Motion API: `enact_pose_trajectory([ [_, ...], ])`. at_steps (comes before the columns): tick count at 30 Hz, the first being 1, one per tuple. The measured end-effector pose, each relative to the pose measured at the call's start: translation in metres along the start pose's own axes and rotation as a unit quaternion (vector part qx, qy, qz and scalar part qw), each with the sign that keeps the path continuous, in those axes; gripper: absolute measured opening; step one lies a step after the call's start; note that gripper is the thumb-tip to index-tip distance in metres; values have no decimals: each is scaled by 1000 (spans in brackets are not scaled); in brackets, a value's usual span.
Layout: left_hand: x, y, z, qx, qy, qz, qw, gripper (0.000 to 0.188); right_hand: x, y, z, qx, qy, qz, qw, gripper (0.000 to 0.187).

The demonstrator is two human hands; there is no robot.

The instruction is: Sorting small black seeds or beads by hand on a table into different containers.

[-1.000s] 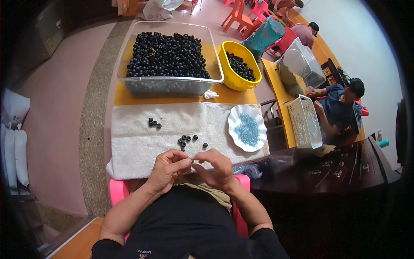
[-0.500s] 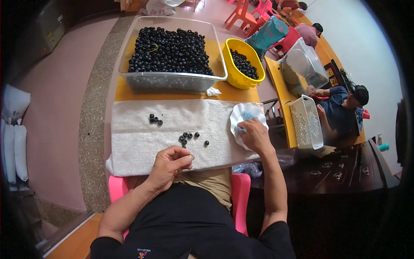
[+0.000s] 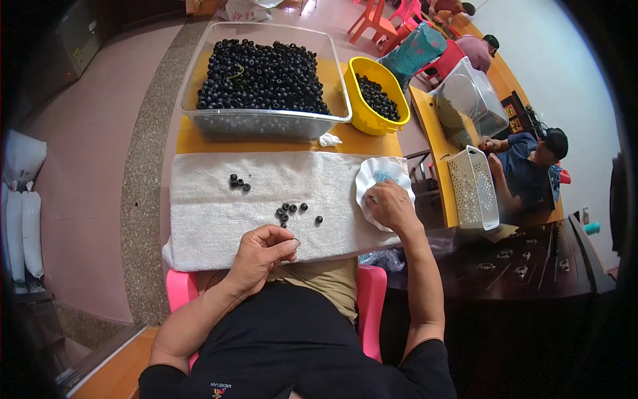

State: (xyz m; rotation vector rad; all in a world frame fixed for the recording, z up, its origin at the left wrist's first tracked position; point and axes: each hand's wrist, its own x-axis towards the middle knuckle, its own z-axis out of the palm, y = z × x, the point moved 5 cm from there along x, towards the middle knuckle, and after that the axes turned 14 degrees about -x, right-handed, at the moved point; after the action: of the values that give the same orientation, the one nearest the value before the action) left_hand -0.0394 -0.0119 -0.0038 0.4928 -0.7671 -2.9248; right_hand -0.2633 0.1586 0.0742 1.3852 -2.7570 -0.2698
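My left hand (image 3: 260, 258) is closed in a pinch at the near edge of a white towel (image 3: 206, 223). Whatever sits between its thumb and forefinger is too small to make out. Over a white dish with a wavy rim (image 3: 363, 174), my right hand (image 3: 392, 206) reaches down with its fingers drawn together. Small light-blue pieces (image 3: 382, 176) lie in that dish; the right fingertips are partly hidden. Just beyond my left hand rest several round black rings or beads with holes (image 3: 285, 217). Another small group of black beads (image 3: 238, 181) lies farther left.
A clear plastic bin (image 3: 266, 126) full of black beads stands at the table's far side. Right of it is a yellow tub (image 3: 352, 100) holding more. A crumpled white tissue (image 3: 329, 140) lies between. At right, a person (image 3: 528, 159) sits behind a white perforated basket (image 3: 475, 189).
My right hand's fingers have drawn closer together over the dish and shifted slightly. My left hand holds the same pinch. At right, the other person's hands have moved a little.
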Motion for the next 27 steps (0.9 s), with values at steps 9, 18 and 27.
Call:
enact_pose_trajectory([
  [9,1,0,0,-10,3,-2,1000,11,7,0,2,3,-19,3,1000,14],
  [18,0,1,1,-8,2,-2,1000,11,-4,8,-1,63,86,-5,994,14],
  [27,0,1,2,3,3,-4,1000,12,-9,22,5,131,118,6,984,13],
])
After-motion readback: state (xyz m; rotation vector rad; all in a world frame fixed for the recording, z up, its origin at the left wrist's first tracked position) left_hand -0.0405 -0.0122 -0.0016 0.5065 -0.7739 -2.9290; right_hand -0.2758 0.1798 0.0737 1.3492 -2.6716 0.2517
